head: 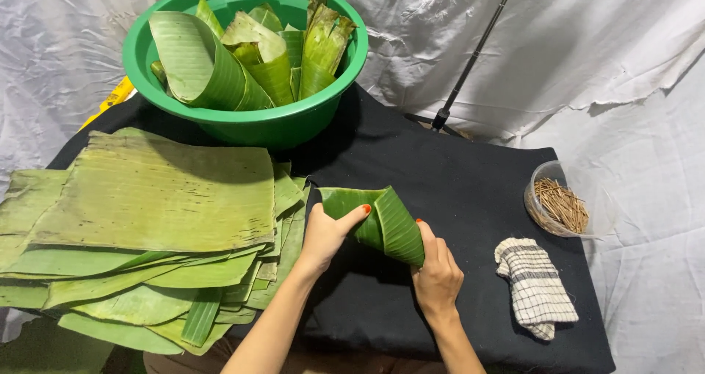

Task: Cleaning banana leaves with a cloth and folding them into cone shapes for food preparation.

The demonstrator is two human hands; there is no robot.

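I see both forearms reaching up from below. My left hand (pixel 325 234) curls around a rolled green leaf (pixel 378 222), thumb over its top; my right hand (pixel 437 275) pinches the roll's lower right edge. The leaf sits on the black cloth (pixel 455 183), just beside the leaf stack (pixel 147 220).
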